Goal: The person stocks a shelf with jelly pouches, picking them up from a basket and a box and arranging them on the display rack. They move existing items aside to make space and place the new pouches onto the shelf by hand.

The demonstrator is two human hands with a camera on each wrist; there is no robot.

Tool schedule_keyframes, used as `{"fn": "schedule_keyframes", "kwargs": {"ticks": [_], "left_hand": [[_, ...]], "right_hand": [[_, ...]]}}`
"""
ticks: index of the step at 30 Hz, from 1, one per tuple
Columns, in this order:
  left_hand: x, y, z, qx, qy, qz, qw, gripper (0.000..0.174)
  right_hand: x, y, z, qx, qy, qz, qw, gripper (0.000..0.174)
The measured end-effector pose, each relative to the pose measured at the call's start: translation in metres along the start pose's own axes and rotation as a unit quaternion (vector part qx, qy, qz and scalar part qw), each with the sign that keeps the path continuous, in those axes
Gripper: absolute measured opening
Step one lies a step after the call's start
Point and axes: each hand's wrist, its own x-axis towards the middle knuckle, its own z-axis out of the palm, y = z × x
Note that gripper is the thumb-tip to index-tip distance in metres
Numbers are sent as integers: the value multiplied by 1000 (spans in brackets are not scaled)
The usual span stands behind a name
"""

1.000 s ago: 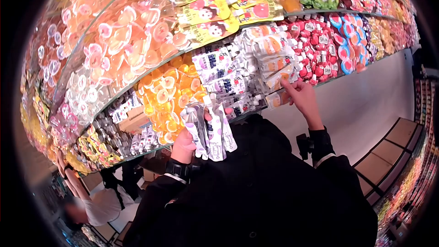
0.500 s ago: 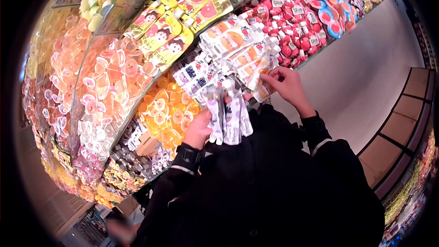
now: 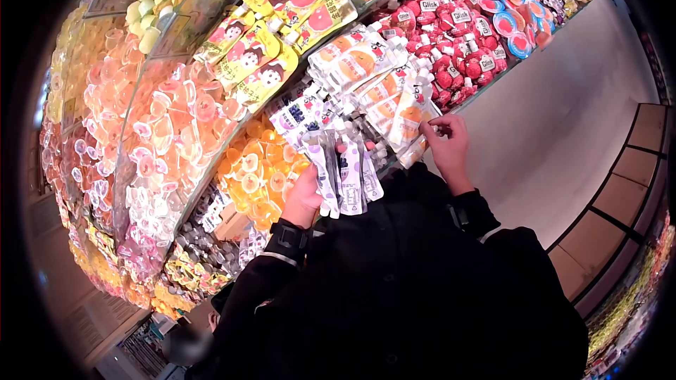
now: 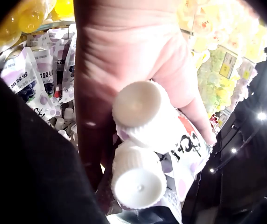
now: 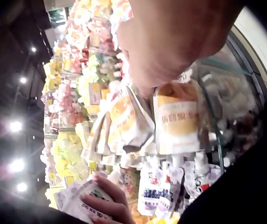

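Note:
My left hand (image 3: 303, 195) grips several white pouches with purple spots (image 3: 350, 179), fanned out with their caps up. Two of their white caps (image 4: 138, 186) show close up in the left wrist view, under the palm. At the near shelf edge, my right hand (image 3: 451, 149) has thumb and forefinger at an orange-pictured pouch (image 3: 408, 121). The right wrist view shows the hand (image 5: 171, 42) over an orange pouch (image 5: 178, 119), its fingertips hidden. Grape-pictured pouches (image 3: 301, 114) lie between the hands on the shelf.
Red pouches (image 3: 461, 17) fill the bin to the right, yellow pouches (image 3: 260, 63) the one behind. Orange jelly cups (image 3: 260, 169) lie left of the grape pouches, peach-coloured ones (image 3: 165, 112) beyond. A glass divider (image 5: 212, 112) stands beside the orange pouches. Brown boxes (image 3: 612, 204) line the right.
The head view has turned and shifted along the shelf. Most recently, the right hand and the orange pouch at its fingers have come slightly nearer the body. The left hand still holds its pouches.

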Motion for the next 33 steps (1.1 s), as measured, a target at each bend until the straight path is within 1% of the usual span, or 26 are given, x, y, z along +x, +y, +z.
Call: {"fn": "schedule_keyframes", "kwargs": {"ticks": [2,4,6,7,8,10,11,12,13,14,15,16,18,19,20,22,23,24,25,26,27,28,30,31,33], "left_hand": [[-11,-6,-6,-7,68,11,998,55],[-11,-13,-14,-30,78,-3,997,57],[0,-18,-8,13,46,-14,999,55],[-1,-20,-8,9,92,-31,995,57],[1,-22,-9,30,119,-35,992,59],[9,-23,-6,26,108,-85,990,63],[11,-23,-2,32,130,-97,986,70],[15,-22,4,33,130,-94,987,70],[18,-22,12,31,118,-97,988,72],[21,-22,15,30,107,-100,989,74],[21,-21,13,33,119,-109,986,76],[20,-21,11,33,120,-103,987,76],[19,-23,9,50,166,-109,979,76],[18,-25,8,57,183,-92,977,75],[19,-28,4,55,189,-86,977,75],[20,-32,-5,38,241,-97,965,74],[19,-32,-7,20,183,-96,978,72],[18,-34,-7,25,189,-88,978,72],[19,-36,-4,28,222,-84,971,71],[21,-37,-3,33,252,-78,964,70],[22,-39,-5,11,190,-59,980,68],[23,-39,-2,18,186,-54,981,67],[26,-40,0,3,163,-60,985,65],[27,-40,1,4,163,-54,985,65],[25,-39,4,15,192,-62,979,74]], "right_hand": [[-4,-1,5,-22,-14,-5,1000,16],[-9,-5,17,-30,44,16,998,15],[-13,2,31,-49,51,6,997,13],[-13,6,38,-52,80,-10,995,13],[-11,10,43,-55,110,-26,992,14],[-12,15,44,-53,113,-30,992,13],[-13,16,43,-14,118,-7,993,15],[-12,16,42,26,122,12,992,17],[-10,15,43,28,120,10,992,17],[-10,12,45,116,157,56,979,16],[-10,11,46,202,192,102,955,15],[-9,16,44,205,187,101,956,15],[-7,30,41,360,235,156,889,15],[-5,29,40,386,249,168,872,16],[-5,32,40,388,242,172,873,16],[-4,34,40,435,286,192,832,18],[-3,30,42,440,280,197,830,18],[-3,25,44,409,286,206,842,19],[0,19,47,379,291,211,852,21],[2,19,51,391,283,209,850,21],[1,20,52,346,281,190,875,23],[0,20,53,297,279,171,897,25],[1,22,55,279,273,174,904,24],[2,19,56,269,268,162,911,24],[1,21,59,266,264,141,916,22]]}}
